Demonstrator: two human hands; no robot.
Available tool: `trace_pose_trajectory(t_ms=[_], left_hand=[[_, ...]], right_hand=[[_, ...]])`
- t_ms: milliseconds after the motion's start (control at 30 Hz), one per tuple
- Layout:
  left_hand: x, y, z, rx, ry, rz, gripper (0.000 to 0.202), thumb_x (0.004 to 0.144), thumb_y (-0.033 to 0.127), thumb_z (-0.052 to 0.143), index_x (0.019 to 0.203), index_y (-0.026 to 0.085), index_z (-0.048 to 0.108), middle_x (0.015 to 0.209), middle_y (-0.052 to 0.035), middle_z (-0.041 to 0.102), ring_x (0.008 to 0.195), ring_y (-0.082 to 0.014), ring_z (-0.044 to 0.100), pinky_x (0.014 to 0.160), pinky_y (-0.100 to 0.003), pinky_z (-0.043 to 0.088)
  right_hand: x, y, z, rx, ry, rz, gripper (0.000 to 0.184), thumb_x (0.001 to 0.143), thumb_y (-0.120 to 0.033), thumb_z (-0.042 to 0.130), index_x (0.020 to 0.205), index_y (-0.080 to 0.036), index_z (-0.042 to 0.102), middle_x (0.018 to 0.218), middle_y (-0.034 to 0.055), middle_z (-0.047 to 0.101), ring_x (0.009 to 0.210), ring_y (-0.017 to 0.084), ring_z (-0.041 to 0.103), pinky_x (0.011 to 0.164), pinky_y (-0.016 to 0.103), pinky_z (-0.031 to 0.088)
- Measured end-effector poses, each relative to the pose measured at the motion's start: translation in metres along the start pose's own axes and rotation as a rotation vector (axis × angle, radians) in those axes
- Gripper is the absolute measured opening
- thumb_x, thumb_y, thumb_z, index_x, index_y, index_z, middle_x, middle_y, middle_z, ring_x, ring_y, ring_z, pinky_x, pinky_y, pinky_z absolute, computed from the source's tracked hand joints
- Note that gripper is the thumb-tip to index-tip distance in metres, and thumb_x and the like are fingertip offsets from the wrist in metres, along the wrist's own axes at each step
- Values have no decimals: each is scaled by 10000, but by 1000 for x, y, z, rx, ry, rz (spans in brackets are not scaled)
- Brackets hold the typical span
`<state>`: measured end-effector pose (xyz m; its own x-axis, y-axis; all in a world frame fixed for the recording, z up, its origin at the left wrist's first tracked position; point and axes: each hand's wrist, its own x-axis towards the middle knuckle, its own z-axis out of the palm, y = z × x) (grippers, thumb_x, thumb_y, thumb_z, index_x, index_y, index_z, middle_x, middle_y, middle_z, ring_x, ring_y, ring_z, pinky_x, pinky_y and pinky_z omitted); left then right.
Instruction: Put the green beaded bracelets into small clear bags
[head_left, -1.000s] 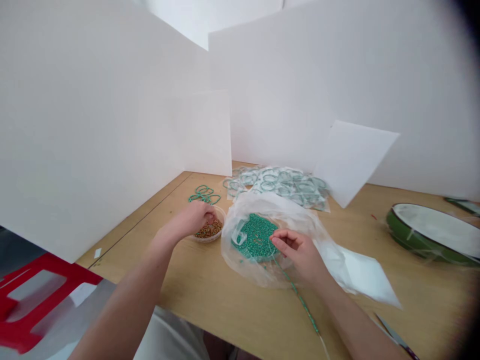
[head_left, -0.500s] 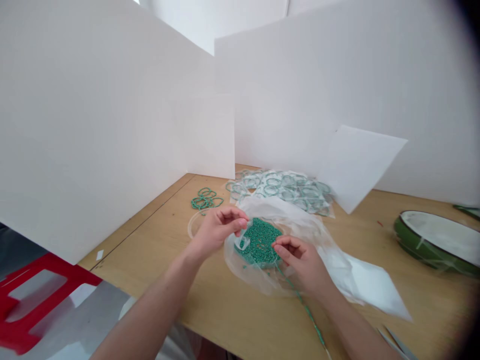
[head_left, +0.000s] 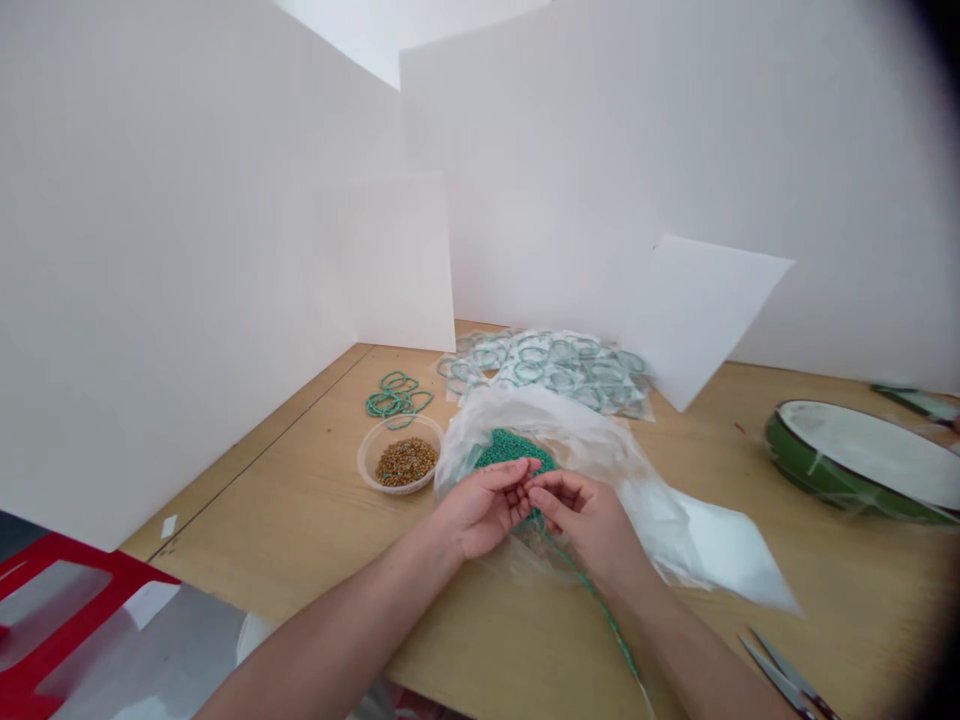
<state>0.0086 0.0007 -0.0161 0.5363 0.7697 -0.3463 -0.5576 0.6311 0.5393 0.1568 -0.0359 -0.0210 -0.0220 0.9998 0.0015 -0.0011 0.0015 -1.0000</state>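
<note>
Over the plastic bag of green beads (head_left: 504, 447), my two hands meet at the fingertips. My right hand (head_left: 592, 515) pinches the thread end of a green bead string (head_left: 596, 597), which trails down past the wrist to the table's front edge. Palm turned up, my left hand (head_left: 487, 505) has its fingers curled in toward the thumb; anything between them is too small to make out. Left of the bag stands a clear round tub (head_left: 367, 460) of golden-brown beads with a few green ones.
Green beaded loops (head_left: 394, 398) lie behind the tub. Small clear bags with green rings (head_left: 559, 365) are piled farther back. Scissors (head_left: 787, 675) lie front right, a green-sided dish (head_left: 795, 465) at right. White panels (head_left: 562, 190) border the table.
My left hand has moved down and right from the bag's left side to meet my right hand, turning palm up. The brown-bead tub has come into full view.
</note>
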Motion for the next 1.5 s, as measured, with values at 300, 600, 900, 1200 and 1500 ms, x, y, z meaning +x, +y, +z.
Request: trace_pose_trajectory(t_ms=[300,600,900,1200,1500], left_hand=[[-3,-1,-5,32,-5,-25,165,748,207,764,869,107,713,719,-18,672,624,-82,608,595,-190,454],[-4,-3,-4,192,-69,44,272,682,331,820,828,133,705,677,-7,647,591,-84,570,566,-202,376],[-2,-3,-4,668,-38,354,374,718,496,743,758,130,678,671,-19,619,623,-110,504,621,-240,355],[-10,4,3,980,-93,525,202,758,345,704,681,159,709,809,-58,660,852,-186,572,832,-287,393],[-5,4,-5,423,-168,106,224,703,338,751,738,120,711,791,-73,690,795,-166,623,856,-307,431]], right_hand=[[0,8,1,69,-105,55,252,741,-411,748,811,-171,717,699,22,683,537,94,475,515,237,345],[-3,7,4,129,-40,62,300,731,-445,765,805,-164,691,633,-5,620,540,94,476,525,230,366],[-4,-3,6,105,93,0,448,690,-414,798,1043,-232,591,706,-1,680,603,148,590,574,259,465],[1,-1,0,184,216,-91,322,695,-505,767,775,-204,684,847,51,702,813,206,619,779,344,488],[4,-23,-22,663,171,-56,229,731,-357,770,764,-251,569,510,-92,395,553,125,508,886,444,510]])
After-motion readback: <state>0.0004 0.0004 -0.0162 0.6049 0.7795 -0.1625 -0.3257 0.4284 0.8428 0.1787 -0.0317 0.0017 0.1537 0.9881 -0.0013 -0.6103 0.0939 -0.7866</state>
